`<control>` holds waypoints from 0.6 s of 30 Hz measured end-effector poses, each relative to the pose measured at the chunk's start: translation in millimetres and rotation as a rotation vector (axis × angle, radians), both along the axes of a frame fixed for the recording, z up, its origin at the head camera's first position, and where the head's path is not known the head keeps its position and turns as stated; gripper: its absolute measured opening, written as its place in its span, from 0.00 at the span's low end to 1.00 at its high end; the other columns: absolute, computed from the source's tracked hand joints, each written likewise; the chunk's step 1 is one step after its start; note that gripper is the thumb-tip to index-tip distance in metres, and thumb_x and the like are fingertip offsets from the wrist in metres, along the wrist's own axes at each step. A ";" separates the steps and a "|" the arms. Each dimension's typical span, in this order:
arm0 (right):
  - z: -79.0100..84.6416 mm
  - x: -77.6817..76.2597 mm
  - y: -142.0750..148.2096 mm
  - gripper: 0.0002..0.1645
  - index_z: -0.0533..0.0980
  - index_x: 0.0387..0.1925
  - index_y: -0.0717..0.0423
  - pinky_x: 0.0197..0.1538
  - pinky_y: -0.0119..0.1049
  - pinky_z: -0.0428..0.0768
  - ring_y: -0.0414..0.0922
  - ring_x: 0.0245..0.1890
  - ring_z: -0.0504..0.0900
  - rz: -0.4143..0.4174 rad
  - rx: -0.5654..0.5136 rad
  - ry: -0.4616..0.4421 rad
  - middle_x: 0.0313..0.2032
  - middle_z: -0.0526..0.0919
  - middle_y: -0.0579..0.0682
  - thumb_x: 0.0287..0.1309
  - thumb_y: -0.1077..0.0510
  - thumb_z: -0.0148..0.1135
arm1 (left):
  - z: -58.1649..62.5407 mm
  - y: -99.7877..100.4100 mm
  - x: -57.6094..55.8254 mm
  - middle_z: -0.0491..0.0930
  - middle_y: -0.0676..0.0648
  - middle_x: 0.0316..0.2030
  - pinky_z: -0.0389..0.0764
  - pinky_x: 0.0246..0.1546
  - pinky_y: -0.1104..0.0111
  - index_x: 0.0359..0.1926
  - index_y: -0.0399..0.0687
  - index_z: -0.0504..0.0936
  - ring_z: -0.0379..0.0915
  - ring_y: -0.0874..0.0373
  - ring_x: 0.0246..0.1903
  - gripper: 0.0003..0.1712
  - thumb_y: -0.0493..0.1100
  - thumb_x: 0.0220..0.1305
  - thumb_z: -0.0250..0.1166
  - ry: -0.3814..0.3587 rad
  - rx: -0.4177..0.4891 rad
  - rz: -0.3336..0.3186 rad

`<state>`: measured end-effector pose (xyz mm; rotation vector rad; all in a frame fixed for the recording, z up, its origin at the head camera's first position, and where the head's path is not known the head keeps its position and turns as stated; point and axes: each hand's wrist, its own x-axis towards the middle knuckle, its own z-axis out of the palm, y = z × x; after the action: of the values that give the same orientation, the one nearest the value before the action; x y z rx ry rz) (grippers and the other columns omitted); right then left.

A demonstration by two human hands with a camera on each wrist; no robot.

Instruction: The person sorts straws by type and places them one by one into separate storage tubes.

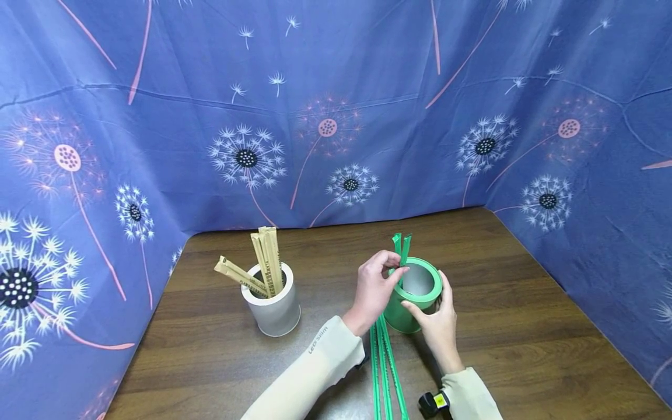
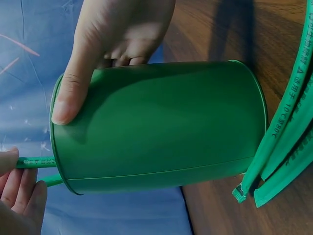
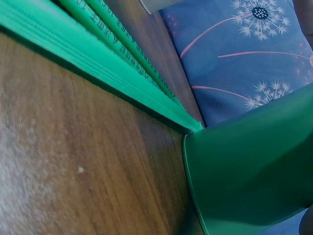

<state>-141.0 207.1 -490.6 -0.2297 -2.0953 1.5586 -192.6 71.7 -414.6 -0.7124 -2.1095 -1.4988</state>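
A green can [image 1: 403,312] stands on the table, its mouth turned up. My right hand [image 1: 440,326] grips it from the right, the thumb over the near rim. Two green wrapped straws [image 1: 405,248] stick up from the can at its left edge. My left hand [image 1: 375,283] pinches the wrapped straws at the rim, fingertips right beside the opening. In the left wrist view the straws [image 2: 36,162] come out of the can's mouth between those fingers. Several more green wrapped straws [image 1: 385,364] lie on the table at the can's foot, pointing toward me.
To the left stands a grey-white can [image 1: 275,315] holding several tan paper-wrapped straws [image 1: 269,256], one group leaning left. The brown wooden table [image 1: 520,326] is bounded at the back and sides by a blue dandelion-print cloth [image 1: 325,70].
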 end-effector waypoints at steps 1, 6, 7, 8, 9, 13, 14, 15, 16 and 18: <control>0.0 -0.1 -0.1 0.59 0.53 0.73 0.49 0.54 0.07 0.60 0.51 0.64 0.68 0.000 -0.001 0.003 0.66 0.67 0.58 0.42 0.64 0.77 | -0.3 0.1 -0.1 0.84 0.47 0.31 0.71 0.30 0.81 0.36 0.42 0.81 0.81 0.57 0.33 0.09 0.37 0.54 0.71 -0.004 0.003 -0.003; 0.5 0.4 -0.2 0.59 0.53 0.73 0.49 0.54 0.07 0.60 0.52 0.64 0.68 0.003 0.003 0.002 0.67 0.67 0.58 0.42 0.64 0.77 | -0.5 0.0 0.5 0.84 0.47 0.31 0.75 0.31 0.78 0.36 0.42 0.81 0.82 0.57 0.33 0.09 0.36 0.54 0.72 -0.016 -0.011 -0.010; 0.6 0.6 -0.2 0.59 0.53 0.73 0.49 0.54 0.07 0.60 0.52 0.64 0.68 0.004 0.003 0.001 0.67 0.67 0.58 0.43 0.63 0.77 | -0.7 -0.1 0.6 0.84 0.46 0.31 0.77 0.30 0.75 0.36 0.42 0.81 0.82 0.57 0.33 0.09 0.36 0.54 0.72 -0.019 -0.013 -0.012; 0.7 0.8 -0.2 0.59 0.53 0.74 0.49 0.54 0.07 0.60 0.52 0.65 0.68 0.005 0.002 -0.001 0.67 0.66 0.58 0.43 0.63 0.77 | -0.9 -0.1 0.7 0.84 0.46 0.31 0.79 0.30 0.72 0.36 0.42 0.81 0.82 0.57 0.33 0.09 0.36 0.54 0.71 -0.022 -0.015 -0.012; 0.9 0.9 -0.2 0.59 0.53 0.74 0.49 0.54 0.07 0.60 0.52 0.65 0.68 0.007 0.000 -0.003 0.67 0.66 0.58 0.43 0.63 0.77 | -1.2 -0.2 0.8 0.84 0.46 0.31 0.80 0.30 0.68 0.36 0.42 0.81 0.82 0.57 0.33 0.09 0.36 0.53 0.71 -0.026 -0.017 -0.012; 0.8 0.4 0.3 0.60 0.52 0.74 0.50 0.54 0.07 0.60 0.52 0.65 0.68 0.007 -0.001 -0.007 0.67 0.66 0.58 0.42 0.63 0.77 | -2.8 -0.5 0.7 0.85 0.47 0.32 0.81 0.31 0.65 0.36 0.42 0.81 0.82 0.57 0.33 0.09 0.36 0.53 0.72 -0.048 -0.033 -0.002; 0.8 0.4 0.4 0.60 0.52 0.74 0.50 0.54 0.07 0.60 0.52 0.65 0.68 0.007 -0.003 -0.008 0.67 0.66 0.57 0.42 0.63 0.77 | -3.3 -0.5 0.7 0.85 0.47 0.32 0.81 0.31 0.66 0.36 0.42 0.81 0.82 0.58 0.33 0.09 0.37 0.54 0.72 -0.052 -0.040 0.004; 0.5 0.1 0.6 0.61 0.52 0.74 0.50 0.53 0.07 0.60 0.52 0.65 0.68 0.006 -0.002 -0.009 0.67 0.66 0.57 0.42 0.63 0.77 | -3.7 -0.5 0.6 0.85 0.47 0.32 0.81 0.31 0.67 0.36 0.42 0.81 0.82 0.58 0.33 0.09 0.37 0.54 0.72 -0.055 -0.046 0.007; 0.2 -0.2 0.8 0.61 0.52 0.74 0.50 0.53 0.07 0.60 0.52 0.64 0.68 0.006 -0.001 -0.010 0.67 0.66 0.58 0.41 0.64 0.77 | -4.1 -0.5 0.7 0.85 0.47 0.32 0.80 0.31 0.68 0.36 0.43 0.82 0.82 0.58 0.34 0.09 0.37 0.54 0.72 -0.056 -0.054 0.011; -0.6 -0.8 1.1 0.62 0.52 0.74 0.50 0.53 0.07 0.60 0.52 0.64 0.68 0.007 0.003 -0.012 0.67 0.66 0.58 0.41 0.64 0.77 | -5.0 -0.6 1.1 0.86 0.47 0.32 0.80 0.31 0.69 0.36 0.43 0.82 0.82 0.59 0.34 0.09 0.38 0.54 0.72 -0.055 -0.070 0.019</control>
<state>-141.8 208.2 -491.2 -0.2322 -2.1092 1.5618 -191.5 71.1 -419.6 -0.6808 -2.2133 -1.4563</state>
